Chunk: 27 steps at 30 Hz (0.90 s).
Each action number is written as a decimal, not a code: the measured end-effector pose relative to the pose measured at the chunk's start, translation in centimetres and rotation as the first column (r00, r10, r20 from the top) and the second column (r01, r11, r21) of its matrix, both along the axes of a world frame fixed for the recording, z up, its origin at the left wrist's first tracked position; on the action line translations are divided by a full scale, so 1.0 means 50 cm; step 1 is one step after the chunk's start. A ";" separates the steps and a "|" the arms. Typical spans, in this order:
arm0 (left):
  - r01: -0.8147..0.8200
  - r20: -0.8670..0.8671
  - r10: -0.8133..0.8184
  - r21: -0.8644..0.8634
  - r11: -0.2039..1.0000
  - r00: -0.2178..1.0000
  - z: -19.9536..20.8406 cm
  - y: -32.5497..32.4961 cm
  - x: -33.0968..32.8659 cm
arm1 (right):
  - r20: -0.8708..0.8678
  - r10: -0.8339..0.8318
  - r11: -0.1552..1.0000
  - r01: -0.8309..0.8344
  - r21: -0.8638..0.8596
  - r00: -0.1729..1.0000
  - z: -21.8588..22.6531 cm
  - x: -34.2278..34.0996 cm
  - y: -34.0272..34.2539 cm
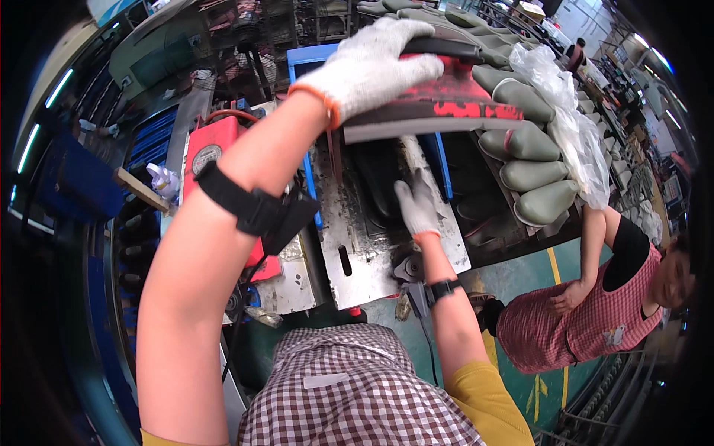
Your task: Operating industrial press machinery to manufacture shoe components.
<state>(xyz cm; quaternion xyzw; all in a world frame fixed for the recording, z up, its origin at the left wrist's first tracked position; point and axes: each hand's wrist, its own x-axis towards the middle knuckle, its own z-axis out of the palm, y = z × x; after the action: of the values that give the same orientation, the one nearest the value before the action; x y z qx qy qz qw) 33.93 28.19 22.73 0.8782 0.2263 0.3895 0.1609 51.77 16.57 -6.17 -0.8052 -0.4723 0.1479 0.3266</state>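
Note:
My left hand (pixel 379 67), in a white knit glove with an orange cuff, grips the upper edge of a red lid (pixel 454 82) with black rims, its fingers above and thumb below. The lid stands raised over a metal machine bed. Below it lies a long black sole-shaped piece (pixel 375 182) in a dark recess. My right hand (pixel 419 208), also gloved, is beside that piece on the right. Its fingers look stretched and apart, somewhat smeared by motion; I see nothing held in them. The lid shades part of the recess.
Grey-green boots (pixel 539 201) lie in rows at the right under clear plastic film (pixel 569 111). A red machine box (pixel 216 149) stands at the left. Blue frame bars (pixel 445 167) flank the bed. A co-worker in a checked apron (pixel 535 327) is close at the right.

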 end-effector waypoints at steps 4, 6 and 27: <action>-0.011 0.003 0.010 0.102 0.995 1.000 -0.082 -0.065 -0.003 | -0.070 -0.193 0.927 0.206 0.315 0.979 -0.053 0.042 -0.204; -0.003 -0.010 0.003 0.089 0.996 1.000 -0.128 -0.110 0.004 | -0.240 -0.305 0.886 0.367 0.282 0.921 -0.090 0.033 -0.323; -0.039 0.080 0.010 0.374 0.927 0.997 -0.638 -0.295 0.008 | -0.907 -0.225 0.905 0.270 -0.330 -0.356 -0.064 -0.070 -0.542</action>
<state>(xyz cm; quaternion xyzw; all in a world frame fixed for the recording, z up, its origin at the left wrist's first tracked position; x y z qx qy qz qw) 34.32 13.44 -9.16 0.8743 0.1524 0.4608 -0.0061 48.29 -10.51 -9.38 -0.4375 0.1650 0.6454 0.6040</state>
